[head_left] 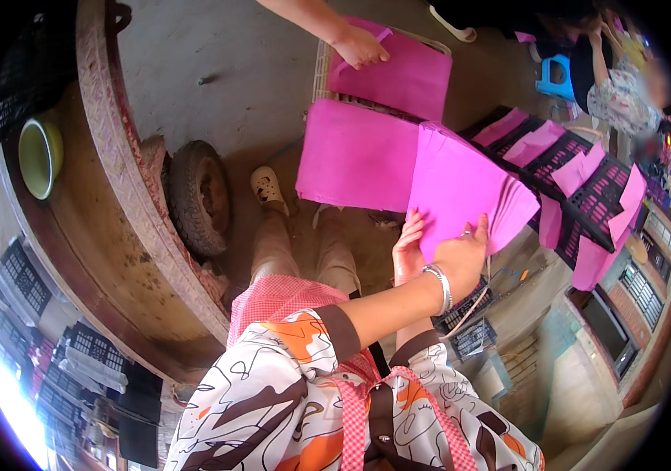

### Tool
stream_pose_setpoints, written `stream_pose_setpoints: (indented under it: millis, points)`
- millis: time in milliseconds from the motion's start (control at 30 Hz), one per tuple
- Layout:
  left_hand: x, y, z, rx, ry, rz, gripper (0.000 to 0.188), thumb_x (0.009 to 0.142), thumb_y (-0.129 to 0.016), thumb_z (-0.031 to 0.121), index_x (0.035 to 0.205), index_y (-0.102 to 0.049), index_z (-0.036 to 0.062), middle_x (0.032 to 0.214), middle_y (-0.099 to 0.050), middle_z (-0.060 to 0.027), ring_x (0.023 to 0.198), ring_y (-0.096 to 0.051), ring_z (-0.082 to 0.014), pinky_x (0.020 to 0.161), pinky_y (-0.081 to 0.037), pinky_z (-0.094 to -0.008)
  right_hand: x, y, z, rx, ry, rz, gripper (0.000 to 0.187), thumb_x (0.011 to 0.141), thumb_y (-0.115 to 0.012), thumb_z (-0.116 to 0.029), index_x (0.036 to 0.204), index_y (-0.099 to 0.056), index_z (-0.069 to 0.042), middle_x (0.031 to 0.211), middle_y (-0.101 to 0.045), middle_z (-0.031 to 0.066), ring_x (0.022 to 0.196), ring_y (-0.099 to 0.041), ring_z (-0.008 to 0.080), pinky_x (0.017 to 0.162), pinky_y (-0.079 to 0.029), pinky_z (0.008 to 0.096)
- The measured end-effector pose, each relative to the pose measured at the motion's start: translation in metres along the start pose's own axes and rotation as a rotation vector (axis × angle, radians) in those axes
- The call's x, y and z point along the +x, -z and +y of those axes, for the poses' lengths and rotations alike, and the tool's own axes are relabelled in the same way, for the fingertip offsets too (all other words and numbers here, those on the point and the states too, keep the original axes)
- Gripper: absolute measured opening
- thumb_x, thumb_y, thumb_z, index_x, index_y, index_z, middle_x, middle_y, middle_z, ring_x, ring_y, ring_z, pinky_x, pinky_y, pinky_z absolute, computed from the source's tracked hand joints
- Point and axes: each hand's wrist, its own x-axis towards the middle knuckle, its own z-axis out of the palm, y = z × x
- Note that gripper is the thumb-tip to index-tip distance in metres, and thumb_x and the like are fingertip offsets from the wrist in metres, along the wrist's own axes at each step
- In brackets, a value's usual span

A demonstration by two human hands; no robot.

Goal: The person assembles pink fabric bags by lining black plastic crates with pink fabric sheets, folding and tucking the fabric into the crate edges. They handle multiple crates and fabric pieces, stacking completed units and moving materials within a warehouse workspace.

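A thick stack of bright pink sheets [461,177] is tilted in front of me, its right edge fanned into layers. My left hand [461,255], below a silver bracelet and with a ring on, reaches across my right forearm and grips the stack's lower right part. Along the lower left edge, my right hand [409,239] holds the same stack, fingers fairly straight; its thumb is hidden. To the left lies another pink stack [359,153], its corner behind the held one. Beyond that, a co-worker's hand [363,49] rests on a further pink stack [406,74] on a pale rack.
Black plastic crates [543,161] draped with pink sheets stand at the right. A tyre [198,196] leans by a long wooden ledge [143,157] on the left, with a green basin [40,158] beyond. Farther off are a blue stool [555,77] and a seated person [626,102].
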Motion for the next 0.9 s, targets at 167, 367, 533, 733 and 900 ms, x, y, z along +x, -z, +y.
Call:
stream_pose_setpoints:
  millis: [167, 367, 533, 733, 900]
  points:
    - [0.017, -0.026, 0.057, -0.012, -0.15, 0.063, 0.074, 0.067, -0.058, 0.0, 0.134, -0.031, -0.0117, 0.093, -0.063, -0.0264, 0.076, -0.067, -0.0323, 0.061, -0.054, -0.0368, -0.036, -0.061, -0.021, -0.092, 0.126, -0.094, 0.055, 0.091, -0.052, -0.022, 0.137, -0.033, 0.003, 0.13, -0.05, 0.0184, 0.118, -0.052, 0.0271, 0.095, -0.047, 0.0396]
    - [0.018, -0.025, 0.103, -0.03, -0.202, 0.149, 0.062, 0.07, -0.053, 0.004, 0.13, -0.042, -0.0052, 0.092, -0.064, -0.0226, 0.074, -0.066, -0.0348, 0.077, -0.052, -0.0419, -0.084, -0.102, -0.039, -0.381, 0.34, -0.127, 0.053, 0.091, -0.054, -0.023, 0.135, -0.037, 0.002, 0.13, -0.05, 0.0175, 0.117, -0.053, 0.0266, 0.095, -0.047, 0.0398]
    - [0.023, -0.017, 0.07, -0.127, -0.272, 0.177, 0.03, 0.075, -0.052, 0.006, 0.103, -0.052, -0.002, 0.075, -0.062, -0.0208, 0.071, -0.063, -0.0381, 0.07, -0.05, -0.0468, -0.082, -0.091, -0.032, -0.6, 0.48, -0.007, 0.051, 0.09, -0.055, -0.023, 0.133, -0.04, 0.001, 0.129, -0.051, 0.0167, 0.117, -0.053, 0.0262, 0.095, -0.047, 0.04]
    - [0.02, 0.062, -0.055, -0.14, 0.045, -0.103, 0.037, 0.084, -0.059, 0.029, 0.098, -0.053, -0.0051, 0.076, -0.061, -0.0265, 0.072, -0.065, -0.0352, 0.064, -0.05, -0.0403, 0.002, -0.024, 0.001, -0.527, 0.368, 0.26, 0.042, 0.09, -0.058, -0.024, 0.124, -0.051, -0.003, 0.124, -0.056, 0.0126, 0.112, -0.056, 0.0237, 0.091, -0.049, 0.0392]
    - [0.021, 0.079, -0.237, -0.59, 0.332, 0.068, 0.043, 0.085, -0.061, 0.013, 0.12, -0.046, -0.0069, 0.102, -0.063, -0.0142, 0.092, -0.062, -0.0198, 0.079, -0.05, -0.031, 0.08, 0.091, -0.027, -0.461, 0.27, 0.465, 0.019, 0.089, -0.06, -0.023, 0.102, -0.062, -0.009, 0.1, -0.068, 0.0012, 0.092, -0.063, 0.0164, 0.08, -0.051, 0.0334]
